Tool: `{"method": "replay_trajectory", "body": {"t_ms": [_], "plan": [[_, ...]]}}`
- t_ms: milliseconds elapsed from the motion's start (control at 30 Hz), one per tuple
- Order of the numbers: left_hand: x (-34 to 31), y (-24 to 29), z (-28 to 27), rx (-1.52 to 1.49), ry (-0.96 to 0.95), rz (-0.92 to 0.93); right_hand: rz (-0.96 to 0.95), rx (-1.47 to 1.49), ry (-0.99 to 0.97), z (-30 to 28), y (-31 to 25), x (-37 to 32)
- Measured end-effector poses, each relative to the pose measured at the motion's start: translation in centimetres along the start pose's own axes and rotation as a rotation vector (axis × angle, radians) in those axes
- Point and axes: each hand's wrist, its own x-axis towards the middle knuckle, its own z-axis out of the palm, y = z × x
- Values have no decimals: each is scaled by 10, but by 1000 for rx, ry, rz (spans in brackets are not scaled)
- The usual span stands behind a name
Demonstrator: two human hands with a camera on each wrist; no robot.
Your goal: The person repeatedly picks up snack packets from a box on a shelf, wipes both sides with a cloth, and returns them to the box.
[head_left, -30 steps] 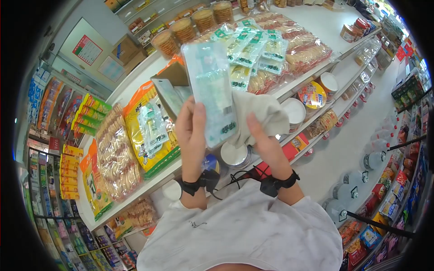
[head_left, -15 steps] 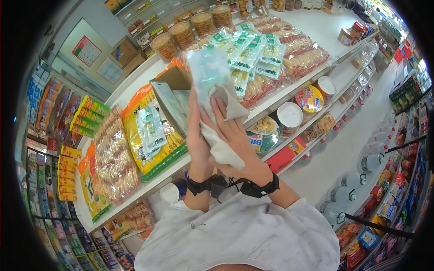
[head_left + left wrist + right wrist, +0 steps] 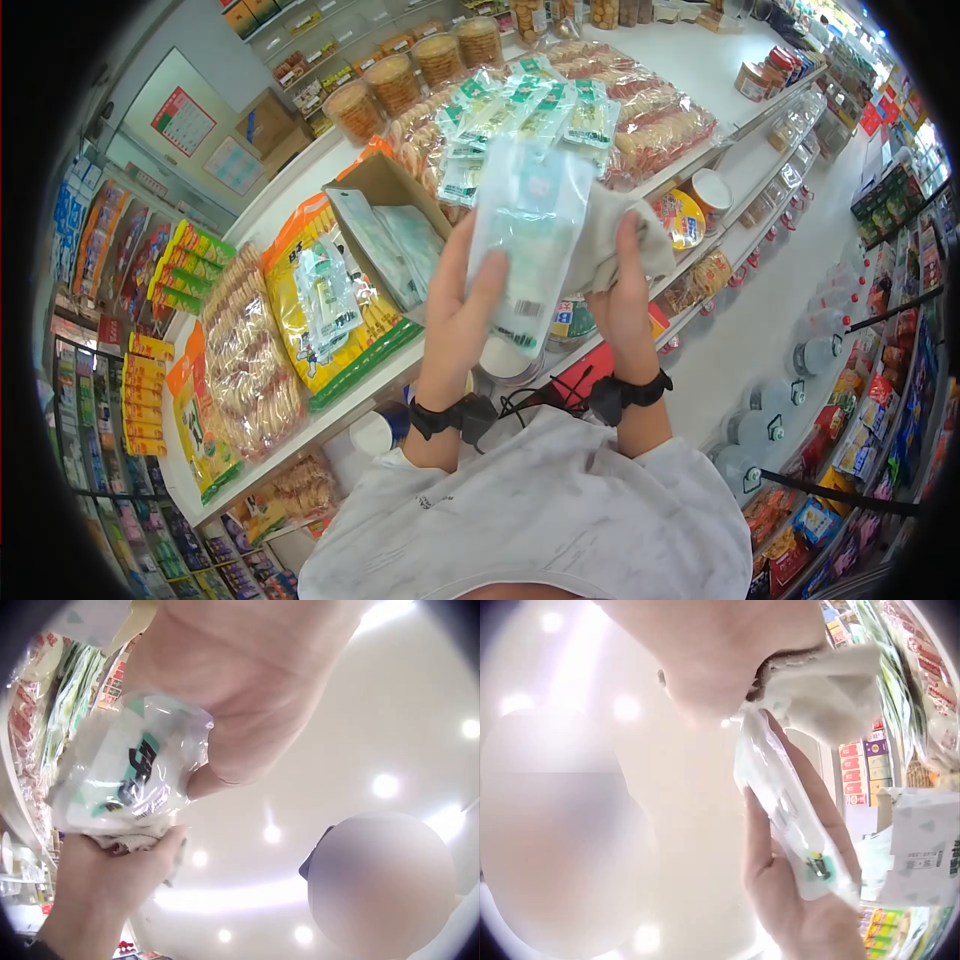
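Observation:
My left hand (image 3: 458, 305) grips a clear plastic packet (image 3: 532, 225) with green print by its left edge, thumb on the front; the right wrist view shows the packet (image 3: 784, 802) between thumb and fingers. A beige cloth (image 3: 625, 240) is held in my right hand (image 3: 625, 310), just right of the packet. In the left wrist view the cloth (image 3: 135, 841) lies against the packet's edge, beside the right thumb. Left of the packet, an open cardboard box (image 3: 428, 208) holds similar flat packets (image 3: 385, 240).
Small green-white packets (image 3: 590, 112) lie on bagged crackers (image 3: 660, 135) behind the hands. A yellow bag (image 3: 325, 300) and more crackers (image 3: 245, 350) lie on the counter at left. Round tubs (image 3: 392, 85) line the back. Stocked shelves (image 3: 860, 430) and large bottles (image 3: 750, 425) stand at right.
Half a second ago the right hand pressed the cloth over the packet; now it is off to the right side with the cloth, and the packet's front is uncovered. The packet has shifted right.

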Motion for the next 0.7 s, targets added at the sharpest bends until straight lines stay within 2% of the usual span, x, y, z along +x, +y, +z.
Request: {"method": "replay_trajectory", "body": {"t_ms": [33,133,167,233,300,367,433,500,533,600,633,700], "plan": [[3,-1,1,-123,37,-10,54,98,-47,6,-13,-8],[7,-9,-1,182,77,-19,160,362,-129,19,-19,-21],[8,-10,2,267,95,38,185,446,-146,21,-18,-23],[8,-12,9,438,132,147,49,53,-154,20,-8,-27],[12,-22,0,638,147,223,59,76,-168,20,-7,-29],[16,-24,-4,776,177,300,211,513,-187,27,-29,-28],[17,-20,-2,850,217,376,103,257,-189,22,-17,-27],[19,-17,-3,873,109,422,-24,219,-267,20,-12,-30],[19,-16,-4,884,53,445,-97,308,-345,25,-16,-33],[17,-16,2,420,-111,244,-107,249,-356,34,-28,-40],[14,-17,6,187,-186,141,-45,102,-290,41,-35,-43],[2,-26,13,69,-187,74,-60,15,-160,59,-31,-44]]}}
